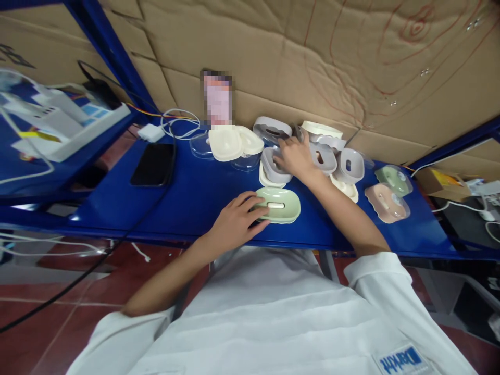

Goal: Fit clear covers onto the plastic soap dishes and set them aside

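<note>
My left hand (236, 221) rests on the near left end of a pale green soap dish (278, 205) on the blue bench (187, 198), fingers curled round its edge. My right hand (295, 156) reaches further back onto a cluster of grey and cream soap-dish parts, its fingers closing on a grey tray (274, 167). More grey trays (336, 159) lie right of that hand. Two cream lids (233, 142) sit on clear bases to its left.
A black phone (153, 164) lies flat at the left with a white charger and cable (152, 132) behind it. Assembled green (394, 179) and pink (386, 202) dishes sit at the right. A cardboard wall (312, 52) backs the bench.
</note>
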`<action>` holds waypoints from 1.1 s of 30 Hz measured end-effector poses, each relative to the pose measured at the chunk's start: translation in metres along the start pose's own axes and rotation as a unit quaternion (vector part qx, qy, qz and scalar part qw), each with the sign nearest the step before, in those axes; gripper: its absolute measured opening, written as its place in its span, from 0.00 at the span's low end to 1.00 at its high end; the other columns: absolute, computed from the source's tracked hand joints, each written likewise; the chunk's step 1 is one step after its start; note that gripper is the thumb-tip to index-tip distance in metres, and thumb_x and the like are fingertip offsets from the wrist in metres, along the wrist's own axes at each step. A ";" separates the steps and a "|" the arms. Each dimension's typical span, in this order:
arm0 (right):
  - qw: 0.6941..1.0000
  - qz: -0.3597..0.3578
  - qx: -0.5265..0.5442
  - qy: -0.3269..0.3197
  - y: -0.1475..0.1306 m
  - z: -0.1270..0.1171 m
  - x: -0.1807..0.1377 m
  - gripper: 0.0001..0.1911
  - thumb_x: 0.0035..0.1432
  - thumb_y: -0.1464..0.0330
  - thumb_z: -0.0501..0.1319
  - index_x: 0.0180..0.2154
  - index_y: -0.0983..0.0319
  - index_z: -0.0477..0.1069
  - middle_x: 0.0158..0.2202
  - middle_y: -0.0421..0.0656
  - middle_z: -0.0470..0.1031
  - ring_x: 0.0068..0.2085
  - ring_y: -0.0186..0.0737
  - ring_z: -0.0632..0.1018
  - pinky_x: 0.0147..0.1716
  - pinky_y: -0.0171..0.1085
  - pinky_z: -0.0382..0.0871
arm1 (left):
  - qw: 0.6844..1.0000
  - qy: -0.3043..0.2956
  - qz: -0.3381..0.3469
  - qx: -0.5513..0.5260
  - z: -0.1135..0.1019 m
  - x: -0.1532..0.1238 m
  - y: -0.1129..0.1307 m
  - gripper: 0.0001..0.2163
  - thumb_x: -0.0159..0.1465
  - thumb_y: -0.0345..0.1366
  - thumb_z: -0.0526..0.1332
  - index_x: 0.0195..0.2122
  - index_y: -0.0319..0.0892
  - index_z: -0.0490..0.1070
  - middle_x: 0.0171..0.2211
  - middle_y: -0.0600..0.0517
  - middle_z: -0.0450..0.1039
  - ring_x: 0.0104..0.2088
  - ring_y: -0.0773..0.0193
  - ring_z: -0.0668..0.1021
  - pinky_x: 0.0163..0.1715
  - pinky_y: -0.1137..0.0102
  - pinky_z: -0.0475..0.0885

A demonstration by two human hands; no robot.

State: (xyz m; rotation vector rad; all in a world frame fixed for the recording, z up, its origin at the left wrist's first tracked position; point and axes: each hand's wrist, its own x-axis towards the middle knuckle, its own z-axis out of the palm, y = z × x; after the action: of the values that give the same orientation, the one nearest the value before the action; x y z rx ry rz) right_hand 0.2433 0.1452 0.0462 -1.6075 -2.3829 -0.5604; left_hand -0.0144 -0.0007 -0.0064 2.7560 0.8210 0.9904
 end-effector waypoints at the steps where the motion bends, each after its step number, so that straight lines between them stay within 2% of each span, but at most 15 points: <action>1: 1.000 0.007 0.007 0.009 -0.001 0.002 0.003 0.18 0.77 0.65 0.56 0.56 0.69 0.78 0.46 0.55 0.85 0.56 0.60 0.80 0.71 0.76 0.52 | 1.000 0.001 -0.001 -0.003 0.000 0.000 0.000 0.10 0.76 0.40 0.66 0.53 0.43 0.82 0.54 0.44 0.80 0.63 0.46 0.77 0.62 0.52 0.80; 4: 0.996 0.041 0.024 0.075 0.004 -0.012 -0.005 0.23 0.80 0.67 0.46 0.56 0.62 0.79 0.47 0.50 0.85 0.55 0.55 0.80 0.72 0.71 0.57 | 1.000 -0.001 -0.009 -0.020 0.001 -0.001 0.001 0.09 0.77 0.39 0.65 0.54 0.45 0.81 0.55 0.44 0.79 0.65 0.46 0.76 0.65 0.51 0.79; 6: 0.991 0.048 0.042 0.115 0.007 -0.030 -0.029 0.24 0.82 0.65 0.44 0.60 0.59 0.78 0.54 0.48 0.84 0.59 0.54 0.80 0.70 0.67 0.62 | 0.999 -0.003 -0.021 -0.034 0.001 -0.001 0.002 0.10 0.77 0.38 0.64 0.56 0.44 0.79 0.57 0.43 0.78 0.66 0.46 0.76 0.66 0.51 0.78; 8: 0.989 0.037 0.068 0.125 0.007 -0.049 -0.066 0.24 0.82 0.62 0.46 0.63 0.56 0.77 0.58 0.48 0.83 0.62 0.56 0.79 0.67 0.64 0.67 | 0.997 -0.003 -0.057 -0.055 -0.001 -0.002 0.003 0.13 0.77 0.39 0.64 0.60 0.45 0.76 0.63 0.41 0.74 0.67 0.46 0.75 0.65 0.52 0.79; 12: 0.986 -0.009 0.137 0.094 -0.001 -0.066 -0.148 0.20 0.80 0.61 0.53 0.61 0.53 0.80 0.58 0.50 0.84 0.61 0.56 0.82 0.63 0.59 0.73 | 0.983 0.004 -0.145 -0.115 -0.002 -0.002 0.003 0.31 0.73 0.42 0.69 0.74 0.49 0.62 0.76 0.39 0.58 0.72 0.43 0.72 0.63 0.53 0.81; 14: 0.980 -0.044 0.184 0.057 -0.005 -0.065 -0.178 0.19 0.79 0.61 0.58 0.64 0.51 0.78 0.61 0.49 0.83 0.64 0.55 0.81 0.64 0.58 0.74 | 0.980 0.006 -0.141 -0.139 -0.001 -0.001 0.001 0.37 0.73 0.42 0.70 0.78 0.50 0.55 0.77 0.38 0.56 0.74 0.41 0.69 0.68 0.49 0.77; 16: 0.969 -0.081 0.232 0.008 -0.008 -0.063 -0.196 0.25 0.77 0.58 0.63 0.71 0.50 0.72 0.68 0.49 0.77 0.70 0.56 0.76 0.68 0.59 0.74 | 0.982 -0.004 -0.118 -0.150 -0.001 -0.001 -0.001 0.38 0.73 0.41 0.69 0.79 0.51 0.51 0.76 0.38 0.59 0.75 0.42 0.68 0.73 0.46 0.71; 18: 0.956 -0.102 0.274 -0.027 -0.011 -0.060 -0.202 0.32 0.76 0.56 0.64 0.76 0.50 0.64 0.74 0.50 0.69 0.75 0.57 0.70 0.71 0.61 0.72 | 0.984 -0.020 -0.096 -0.151 -0.001 0.000 -0.002 0.37 0.75 0.40 0.68 0.80 0.51 0.51 0.75 0.39 0.62 0.75 0.44 0.68 0.74 0.45 0.68; 21: 0.944 -0.112 0.307 -0.040 -0.016 -0.061 -0.198 0.33 0.78 0.61 0.61 0.78 0.50 0.59 0.77 0.49 0.65 0.78 0.55 0.65 0.74 0.62 0.68 | 0.983 -0.036 -0.085 -0.159 -0.002 0.000 -0.003 0.35 0.76 0.39 0.67 0.80 0.52 0.52 0.74 0.39 0.63 0.74 0.46 0.69 0.75 0.46 0.68; 26: 0.945 -0.142 0.291 -0.051 -0.024 -0.066 -0.184 0.29 0.80 0.67 0.56 0.77 0.51 0.64 0.77 0.46 0.65 0.80 0.54 0.61 0.77 0.64 0.62 | 0.982 -0.035 -0.100 -0.154 0.000 -0.003 -0.008 0.34 0.75 0.42 0.68 0.78 0.52 0.57 0.74 0.39 0.61 0.74 0.45 0.68 0.74 0.46 0.69; 31: 0.956 -0.143 0.250 -0.056 -0.028 -0.060 -0.189 0.28 0.79 0.68 0.56 0.76 0.50 0.66 0.76 0.45 0.67 0.80 0.55 0.62 0.78 0.66 0.59 | 0.986 -0.018 -0.091 -0.139 0.001 -0.007 -0.010 0.28 0.74 0.43 0.69 0.73 0.52 0.66 0.72 0.41 0.66 0.71 0.46 0.74 0.72 0.46 0.72; 33: 0.960 -0.136 0.238 -0.051 -0.029 -0.057 -0.193 0.27 0.79 0.67 0.57 0.75 0.50 0.67 0.77 0.44 0.66 0.81 0.57 0.58 0.78 0.69 0.56 | 0.987 -0.011 -0.084 -0.136 0.001 -0.007 -0.010 0.27 0.74 0.44 0.69 0.72 0.51 0.67 0.71 0.41 0.67 0.70 0.47 0.75 0.71 0.48 0.74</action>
State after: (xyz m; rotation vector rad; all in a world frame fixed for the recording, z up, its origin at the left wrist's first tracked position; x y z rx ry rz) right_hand 0.2884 -0.0514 0.0192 -1.1365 -2.5695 0.0679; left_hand -0.0228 0.0042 -0.0140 2.4201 0.8306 0.9582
